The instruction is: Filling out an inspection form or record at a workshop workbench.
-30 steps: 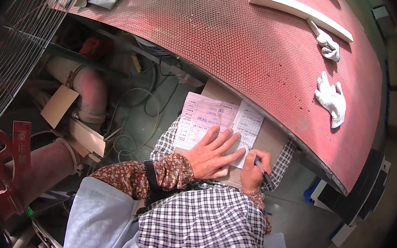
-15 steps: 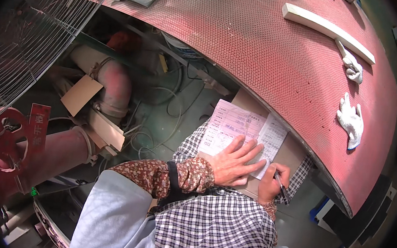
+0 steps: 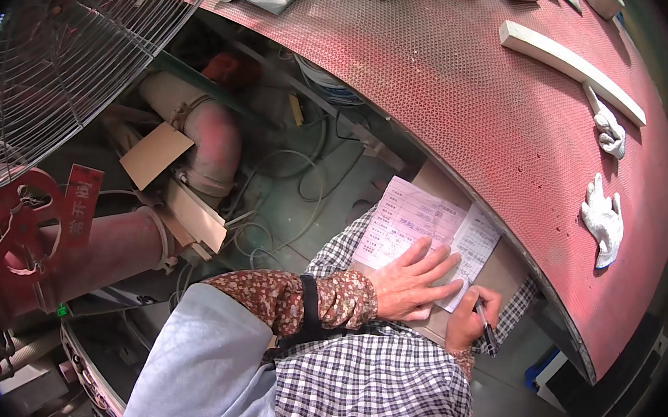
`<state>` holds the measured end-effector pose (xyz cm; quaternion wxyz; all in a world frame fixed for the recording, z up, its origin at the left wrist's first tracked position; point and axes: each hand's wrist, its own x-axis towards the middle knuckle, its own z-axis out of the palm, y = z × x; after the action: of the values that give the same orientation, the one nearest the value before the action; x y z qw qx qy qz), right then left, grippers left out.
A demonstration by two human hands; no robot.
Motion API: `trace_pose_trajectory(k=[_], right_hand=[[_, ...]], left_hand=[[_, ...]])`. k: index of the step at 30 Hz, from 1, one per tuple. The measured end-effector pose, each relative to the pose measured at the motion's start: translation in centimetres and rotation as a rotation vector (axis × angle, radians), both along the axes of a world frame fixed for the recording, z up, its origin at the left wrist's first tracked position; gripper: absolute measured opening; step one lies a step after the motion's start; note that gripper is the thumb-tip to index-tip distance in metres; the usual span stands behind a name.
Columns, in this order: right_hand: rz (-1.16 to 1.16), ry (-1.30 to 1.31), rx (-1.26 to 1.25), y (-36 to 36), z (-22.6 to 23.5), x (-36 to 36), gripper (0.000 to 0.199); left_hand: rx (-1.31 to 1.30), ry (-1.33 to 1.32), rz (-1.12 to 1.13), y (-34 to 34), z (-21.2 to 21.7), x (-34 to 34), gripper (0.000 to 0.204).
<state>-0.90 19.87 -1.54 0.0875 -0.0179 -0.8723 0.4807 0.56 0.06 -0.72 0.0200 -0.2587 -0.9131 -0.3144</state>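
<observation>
My left hand [image 3: 414, 282] lies flat with its fingers spread over a pink printed form [image 3: 400, 227] and the white slip [image 3: 477, 238] beside it. Both papers rest on a brown board [image 3: 503, 267] across my lap. At the lower right of the slip, my right hand [image 3: 471, 318] is closed around a dark pen [image 3: 488, 333]. The pen's writing tip is hidden by the fingers. Handwriting shows on both papers. A black-and-white checked cloth [image 3: 369, 385] covers my lap below the board.
A red mesh-textured table [image 3: 442, 90] curves above the board. On it lie two white gloves [image 3: 602, 222] and a pale bar [image 3: 572, 71]. To the left stand a wire fan guard [image 3: 84, 48], a red valve wheel [image 3: 23, 219], thick pipes [image 3: 117, 248] and cardboard pieces [image 3: 156, 156].
The whole view has shifted, so everything sits slightly lower and further right. My left hand stays flat on the papers, and my right hand still grips the pen.
</observation>
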Motion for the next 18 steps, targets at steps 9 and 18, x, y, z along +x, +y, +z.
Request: trace_pose_trajectory(k=[9,18], right_hand=[[0.015,-0.048,0.008,0.05,0.42,0.14,0.01],[0.008,-0.078,-0.01,0.0,0.59,0.13,0.011]], left_hand=[[-0.006,-0.01,-0.013,-0.05,0.04,-0.13,0.077],[0.0,0.002,-0.008,-0.01,-0.05,-0.15,0.078]])
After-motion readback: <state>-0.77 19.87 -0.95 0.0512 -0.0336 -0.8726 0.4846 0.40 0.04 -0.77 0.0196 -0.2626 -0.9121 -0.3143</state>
